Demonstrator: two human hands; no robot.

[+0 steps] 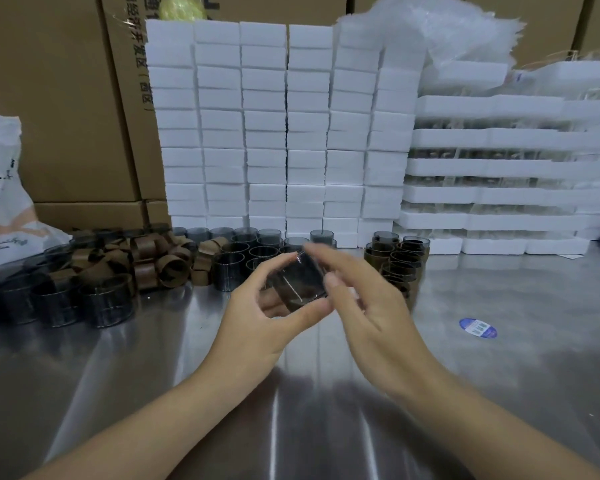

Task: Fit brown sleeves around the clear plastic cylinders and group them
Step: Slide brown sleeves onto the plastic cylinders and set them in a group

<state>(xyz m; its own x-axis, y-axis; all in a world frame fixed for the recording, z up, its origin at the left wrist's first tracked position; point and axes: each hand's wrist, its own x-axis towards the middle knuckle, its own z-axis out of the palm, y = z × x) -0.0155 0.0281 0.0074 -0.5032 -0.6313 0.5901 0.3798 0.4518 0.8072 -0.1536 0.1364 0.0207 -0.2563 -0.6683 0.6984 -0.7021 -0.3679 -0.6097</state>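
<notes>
My left hand (260,317) grips a clear, smoky plastic cylinder (298,282) above the metal table, thumb below and fingers curled over its far rim. My right hand (357,299) is beside it on the right, blurred, fingers extended over the cylinder's top, thumb near its right edge. A heap of loose brown sleeves (153,261) lies at the left. Bare cylinders (243,247) stand behind my hands. Cylinders wearing brown sleeves (399,261) are grouped at the right.
More dark cylinders (66,299) stand at the far left by a white plastic bag (0,188). White foam blocks (284,133) are stacked behind, foam trays (499,168) at the right. A blue sticker (477,328) lies on the steel table (291,410).
</notes>
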